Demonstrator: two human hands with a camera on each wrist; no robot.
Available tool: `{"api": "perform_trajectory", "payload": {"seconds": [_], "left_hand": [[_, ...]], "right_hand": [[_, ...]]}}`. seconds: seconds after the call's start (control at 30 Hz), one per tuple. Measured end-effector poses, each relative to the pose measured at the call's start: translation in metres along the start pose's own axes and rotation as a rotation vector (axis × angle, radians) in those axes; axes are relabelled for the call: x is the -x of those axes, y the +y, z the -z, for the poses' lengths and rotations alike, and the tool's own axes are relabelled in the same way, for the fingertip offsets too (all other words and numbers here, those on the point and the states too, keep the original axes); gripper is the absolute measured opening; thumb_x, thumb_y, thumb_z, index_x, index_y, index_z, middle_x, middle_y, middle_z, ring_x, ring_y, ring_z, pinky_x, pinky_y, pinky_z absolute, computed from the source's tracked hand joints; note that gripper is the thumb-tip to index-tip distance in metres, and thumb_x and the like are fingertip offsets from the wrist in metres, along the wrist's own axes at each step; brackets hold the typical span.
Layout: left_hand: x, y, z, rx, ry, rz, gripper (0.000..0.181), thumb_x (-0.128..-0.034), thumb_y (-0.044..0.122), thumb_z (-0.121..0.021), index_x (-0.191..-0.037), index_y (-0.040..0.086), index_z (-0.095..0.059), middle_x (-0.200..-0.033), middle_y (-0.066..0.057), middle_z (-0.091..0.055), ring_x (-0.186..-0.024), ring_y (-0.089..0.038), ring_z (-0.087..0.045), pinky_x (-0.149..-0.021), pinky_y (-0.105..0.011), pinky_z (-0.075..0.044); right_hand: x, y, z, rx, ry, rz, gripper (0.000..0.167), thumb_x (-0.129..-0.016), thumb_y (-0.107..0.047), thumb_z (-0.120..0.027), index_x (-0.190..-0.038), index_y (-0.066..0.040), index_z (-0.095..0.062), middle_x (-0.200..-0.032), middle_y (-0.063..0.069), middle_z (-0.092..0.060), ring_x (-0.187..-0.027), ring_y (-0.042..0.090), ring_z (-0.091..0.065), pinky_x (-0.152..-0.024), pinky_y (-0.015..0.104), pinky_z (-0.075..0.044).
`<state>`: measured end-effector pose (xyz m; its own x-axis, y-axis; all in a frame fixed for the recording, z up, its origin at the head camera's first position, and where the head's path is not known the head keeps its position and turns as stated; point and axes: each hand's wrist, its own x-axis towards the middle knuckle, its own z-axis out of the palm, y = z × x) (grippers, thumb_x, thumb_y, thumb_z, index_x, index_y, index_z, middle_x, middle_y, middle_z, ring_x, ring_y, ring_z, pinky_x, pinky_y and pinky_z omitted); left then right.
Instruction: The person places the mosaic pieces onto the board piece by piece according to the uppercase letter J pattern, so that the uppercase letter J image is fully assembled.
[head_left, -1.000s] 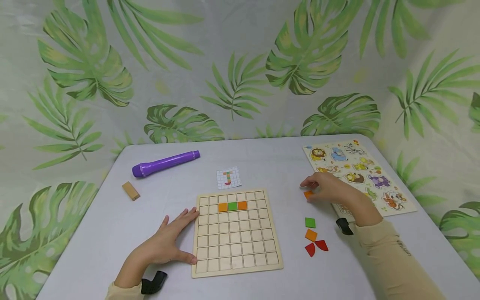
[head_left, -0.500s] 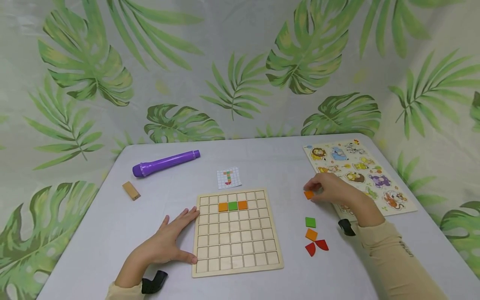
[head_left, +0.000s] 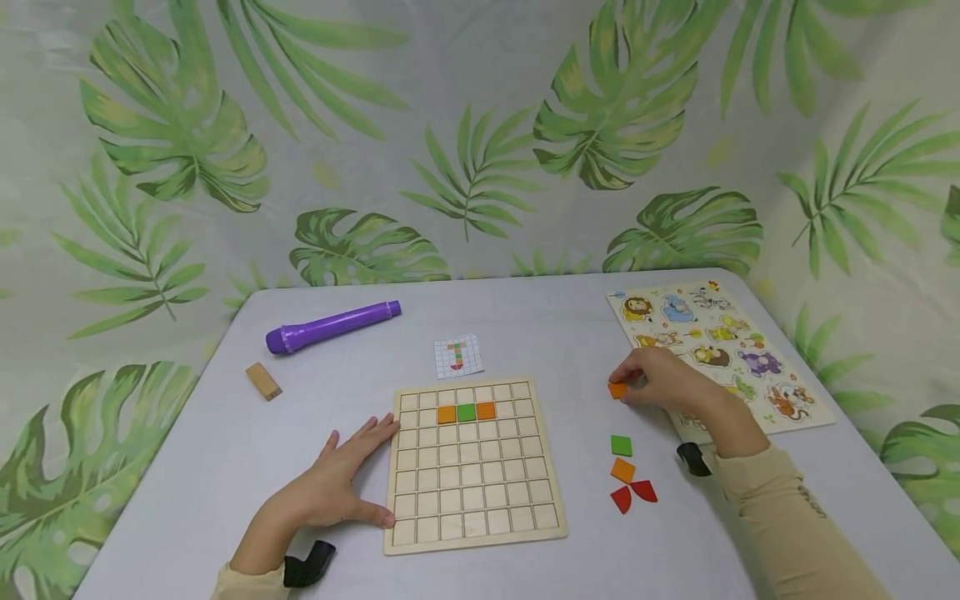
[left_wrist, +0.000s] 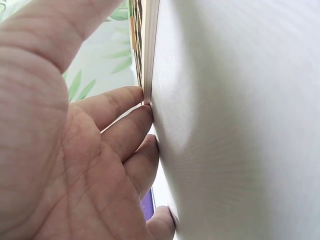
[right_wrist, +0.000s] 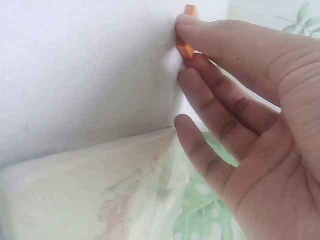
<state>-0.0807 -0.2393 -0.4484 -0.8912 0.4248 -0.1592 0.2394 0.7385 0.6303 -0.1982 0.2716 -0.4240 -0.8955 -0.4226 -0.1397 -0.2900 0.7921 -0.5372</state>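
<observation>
My right hand (head_left: 663, 382) pinches an orange square tile (head_left: 617, 390) between thumb and fingers, close to the tabletop. The right wrist view shows the thumb on that tile (right_wrist: 187, 49), with the other fingers bent loosely. My left hand (head_left: 326, 485) lies with fingers spread, thumb and fingertips touching the left edge of a wooden grid board (head_left: 459, 478). On the board, an orange tile (head_left: 447, 414), a green tile (head_left: 466, 412) and another orange tile (head_left: 486, 410) sit side by side in the second row.
Nearer me on the right lie a green tile (head_left: 621, 446), an orange tile (head_left: 623, 470) and two red quarter-round tiles (head_left: 644, 491). A pattern card (head_left: 468, 367) lies behind the board. An animal puzzle (head_left: 810, 418), purple microphone (head_left: 333, 327) and small wooden block (head_left: 263, 382) surround it.
My right hand's fingertips have come in around the orange tile, moving slightly to the right, and now pinch it. The left hand and the board have stayed put.
</observation>
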Motion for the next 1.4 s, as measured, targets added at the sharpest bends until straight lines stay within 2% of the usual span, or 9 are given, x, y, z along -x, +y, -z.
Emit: {"api": "perform_trajectory", "payload": {"seconds": [0.33, 0.57, 0.73, 1.07, 1.4], "left_hand": [[0.000, 0.000, 0.000, 0.004, 0.002, 0.009, 0.130, -0.0622, 0.050, -0.101, -0.169, 0.015, -0.036, -0.179, -0.009, -0.027, -0.167, -0.043, -0.018, -0.126, -0.081, 0.007], [0.000, 0.000, -0.001, 0.007, 0.003, 0.009, 0.130, -0.0620, 0.049, -0.101, -0.169, 0.016, -0.036, -0.179, -0.008, -0.027, -0.167, -0.042, -0.018, -0.126, -0.080, 0.007], [0.000, 0.000, -0.001, -0.001, 0.004, 0.008, 0.129, -0.0619, 0.049, -0.101, -0.169, 0.016, -0.036, -0.179, -0.007, -0.028, -0.167, -0.042, -0.019, -0.126, -0.081, 0.005], [0.000, -0.002, -0.001, -0.003, 0.006, 0.003, 0.129, -0.0621, 0.050, -0.101, -0.169, 0.016, -0.036, -0.179, -0.008, -0.029, -0.167, -0.042, -0.019, -0.126, -0.081, 0.004], [0.001, -0.002, -0.001, -0.006, 0.008, 0.001, 0.129, -0.0625, 0.050, -0.100, -0.169, 0.016, -0.036, -0.179, -0.007, -0.028, -0.167, -0.041, -0.019, -0.126, -0.081, 0.004]], "right_hand": [[-0.004, 0.004, -0.011, 0.044, 0.071, 0.075, 0.020, -0.091, -0.016, -0.085, -0.109, -0.009, -0.081, -0.105, 0.001, -0.077, -0.098, 0.018, -0.067, -0.091, 0.039, -0.059], [-0.010, -0.009, -0.017, 0.058, 0.131, 0.157, 0.022, -0.089, -0.017, -0.087, -0.107, -0.009, -0.079, -0.098, -0.002, -0.073, -0.091, 0.015, -0.065, -0.084, 0.035, -0.059], [-0.015, -0.024, -0.023, 0.023, 0.118, 0.207, 0.020, -0.090, -0.017, -0.085, -0.108, -0.010, -0.079, -0.098, -0.003, -0.072, -0.092, 0.015, -0.065, -0.085, 0.040, -0.060], [-0.027, -0.052, -0.029, 0.006, 0.090, 0.242, 0.020, -0.093, -0.015, -0.082, -0.111, -0.009, -0.078, -0.102, -0.001, -0.074, -0.095, 0.017, -0.066, -0.090, 0.048, -0.061], [-0.041, -0.078, -0.038, -0.003, 0.033, 0.265, 0.021, -0.093, -0.018, -0.083, -0.111, -0.009, -0.079, -0.102, 0.000, -0.074, -0.095, 0.015, -0.066, -0.092, 0.046, -0.062]]}}
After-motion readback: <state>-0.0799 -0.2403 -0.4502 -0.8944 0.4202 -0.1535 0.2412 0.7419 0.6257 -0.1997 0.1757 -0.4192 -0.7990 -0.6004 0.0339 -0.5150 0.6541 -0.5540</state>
